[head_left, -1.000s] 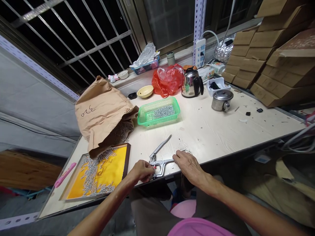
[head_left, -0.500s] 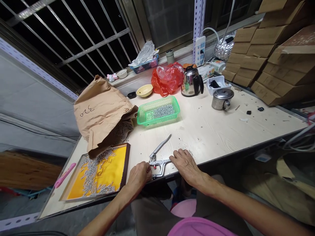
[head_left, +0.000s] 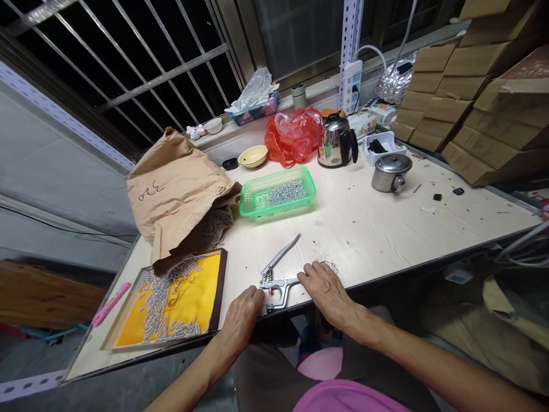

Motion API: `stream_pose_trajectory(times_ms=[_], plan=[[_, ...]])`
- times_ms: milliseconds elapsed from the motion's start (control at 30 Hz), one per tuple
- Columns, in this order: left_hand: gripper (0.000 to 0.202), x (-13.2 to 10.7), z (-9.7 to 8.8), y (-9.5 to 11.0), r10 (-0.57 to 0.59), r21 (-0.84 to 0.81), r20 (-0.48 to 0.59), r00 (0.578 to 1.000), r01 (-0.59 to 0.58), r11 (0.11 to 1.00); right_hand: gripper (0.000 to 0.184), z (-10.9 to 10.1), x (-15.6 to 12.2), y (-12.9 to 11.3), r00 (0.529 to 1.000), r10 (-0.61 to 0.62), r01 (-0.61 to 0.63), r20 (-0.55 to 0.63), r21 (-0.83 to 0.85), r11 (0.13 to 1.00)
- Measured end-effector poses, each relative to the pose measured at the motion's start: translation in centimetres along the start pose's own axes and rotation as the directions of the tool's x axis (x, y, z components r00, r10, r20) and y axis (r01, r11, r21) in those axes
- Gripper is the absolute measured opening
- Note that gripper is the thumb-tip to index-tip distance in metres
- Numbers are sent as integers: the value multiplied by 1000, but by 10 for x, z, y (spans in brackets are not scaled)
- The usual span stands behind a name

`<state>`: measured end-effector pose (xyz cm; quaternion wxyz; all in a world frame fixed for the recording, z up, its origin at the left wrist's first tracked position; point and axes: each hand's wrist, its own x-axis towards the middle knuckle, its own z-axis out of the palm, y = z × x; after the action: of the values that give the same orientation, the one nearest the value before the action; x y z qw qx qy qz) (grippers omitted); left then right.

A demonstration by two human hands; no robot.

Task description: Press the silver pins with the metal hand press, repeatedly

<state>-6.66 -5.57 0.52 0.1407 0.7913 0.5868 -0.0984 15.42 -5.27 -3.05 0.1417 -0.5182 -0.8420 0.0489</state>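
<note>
A metal hand press tool (head_left: 278, 273) lies at the table's front edge, its upper lever raised toward the back. My left hand (head_left: 242, 313) rests just left of the tool's jaw, fingers curled, tips by the red part; whether it pinches anything is unclear. My right hand (head_left: 323, 284) lies palm-down over the tool's lower handle, fingers stretched flat. A yellow tray (head_left: 175, 300) with several small metal pins sits to the left.
A brown paper sack (head_left: 180, 191) spills pins onto the tray. A green basket (head_left: 277, 192) of pins, a steel kettle (head_left: 337, 142), a lidded steel mug (head_left: 390, 171), a red bag (head_left: 291, 137), a yellow bowl (head_left: 253, 155) and stacked cardboard boxes (head_left: 472, 114) stand further back.
My left hand has drawn back from the tool's jaw toward me and to the left. My right hand has stayed on the lower handle.
</note>
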Motion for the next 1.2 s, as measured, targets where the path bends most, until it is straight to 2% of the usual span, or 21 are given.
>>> stream_pose_trajectory(times_ms=[67,100,167,233,267,367,533,933,1200], plan=[[19,4,2,-3,-110,-255,-63,992,91,963,22,0,0,-1,1000,4,-4,-8,3,1000],[22,6,3,-5,-192,-405,-42,980,159,900,23,0,0,-1,1000,8,-8,-11,3,1000],[35,9,5,-6,-311,-657,95,946,294,694,23,1,0,-1,1000,16,-16,-13,4,1000],[50,10,7,-4,-338,-787,237,911,384,483,22,2,0,-1,1000,16,-16,-9,8,1000],[54,10,9,-2,-340,-822,264,902,395,409,22,2,0,-1,1000,17,-17,-7,10,1000],[57,8,14,3,-377,-879,236,896,362,311,22,4,0,0,1000,18,-17,-10,20,1000],[51,6,18,5,-413,-879,167,895,326,349,21,5,-1,0,999,26,-25,-20,37,999],[54,7,24,2,-401,-825,207,892,380,419,24,1,0,-1,999,42,-42,1,35,999],[45,11,19,5,-388,-750,198,900,394,530,22,0,1,-2,999,52,-53,16,42,998]])
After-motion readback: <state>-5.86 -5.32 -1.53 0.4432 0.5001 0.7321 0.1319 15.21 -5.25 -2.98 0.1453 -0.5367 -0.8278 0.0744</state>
